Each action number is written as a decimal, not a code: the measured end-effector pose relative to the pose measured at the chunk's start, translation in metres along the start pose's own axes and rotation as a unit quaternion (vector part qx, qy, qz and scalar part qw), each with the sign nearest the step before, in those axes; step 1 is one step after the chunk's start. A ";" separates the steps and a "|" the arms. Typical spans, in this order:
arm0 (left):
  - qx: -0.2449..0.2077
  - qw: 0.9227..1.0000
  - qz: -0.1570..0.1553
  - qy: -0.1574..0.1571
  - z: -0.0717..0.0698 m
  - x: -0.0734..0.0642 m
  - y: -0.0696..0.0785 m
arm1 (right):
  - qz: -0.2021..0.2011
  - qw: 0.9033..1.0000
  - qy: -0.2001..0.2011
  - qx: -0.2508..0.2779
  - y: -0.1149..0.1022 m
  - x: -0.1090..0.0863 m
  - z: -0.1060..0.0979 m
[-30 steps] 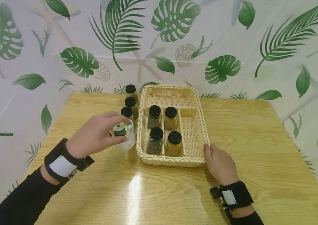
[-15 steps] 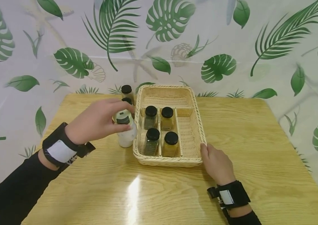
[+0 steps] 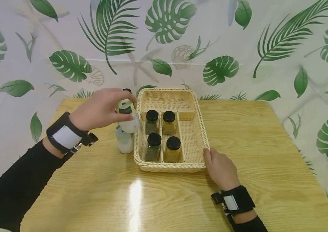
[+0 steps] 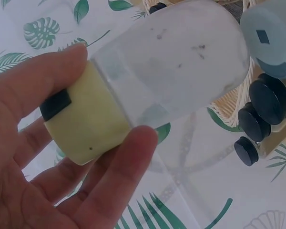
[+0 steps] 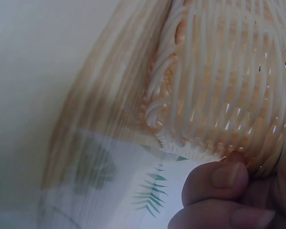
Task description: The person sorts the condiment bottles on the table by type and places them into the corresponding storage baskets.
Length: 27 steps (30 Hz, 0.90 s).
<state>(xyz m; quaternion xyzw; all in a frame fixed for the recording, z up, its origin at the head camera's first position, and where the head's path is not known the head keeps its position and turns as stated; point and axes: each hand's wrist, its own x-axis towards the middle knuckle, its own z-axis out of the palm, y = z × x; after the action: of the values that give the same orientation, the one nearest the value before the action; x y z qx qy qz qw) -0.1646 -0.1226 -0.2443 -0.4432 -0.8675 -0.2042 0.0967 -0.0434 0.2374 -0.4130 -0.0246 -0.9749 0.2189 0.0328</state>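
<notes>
My left hand [image 3: 101,108] pinches a seasoning bottle by its yellow-green cap [image 4: 93,114], fingers on one side and thumb on the other. Clear with white contents, the seasoning bottle [image 3: 130,125] hangs tilted by the basket's left rim. Below it, on the table, stands a similar bottle [image 3: 124,141] with a pale blue cap. At the near right corner of the divided wicker basket [image 3: 193,138], my right hand [image 3: 222,169] grips the rim. In the right wrist view its curled fingers [image 5: 224,176] lie against the woven side.
Black-lidded spice jars fill the basket's two left compartments: dark ones [image 3: 153,146] on the left, yellowish ones [image 3: 172,149] beside them. More black-lidded jars [image 4: 269,100] stand in a row left of the basket, mostly hidden by my hand in the head view. A leaf-print cloth [image 3: 224,32] hangs behind.
My left hand has raised the yellow-green-capped bottle up and away from the table, uncovering the blue-capped one. My right hand has kept its grip on the basket. The head view has shifted slightly.
</notes>
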 end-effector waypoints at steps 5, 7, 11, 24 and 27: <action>0.002 1.000 -0.010 -0.004 0.003 0.009 -0.009 | 0.005 1.000 0.002 -0.003 0.001 0.000 0.001; 0.004 1.000 -0.014 -0.003 0.004 0.012 -0.013 | 0.006 1.000 0.004 -0.005 0.002 0.001 0.002; 0.004 1.000 -0.016 -0.003 0.006 0.020 -0.020 | 0.009 1.000 0.006 -0.005 0.002 0.001 0.002; 0.004 0.997 -0.061 -0.038 0.009 0.047 -0.036 | 0.010 1.000 0.007 0.000 0.001 -0.001 0.001; 0.000 0.996 -0.076 -0.038 0.011 0.053 -0.042 | 0.012 1.000 0.011 0.001 0.000 -0.001 0.002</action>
<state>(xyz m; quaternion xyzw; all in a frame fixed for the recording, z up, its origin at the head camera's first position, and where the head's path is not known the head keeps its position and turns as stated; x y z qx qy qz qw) -0.2293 -0.1013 -0.2471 -0.3833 -0.9018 -0.1937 0.0474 -0.0424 0.2367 -0.4145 -0.0388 -0.9738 0.2202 0.0407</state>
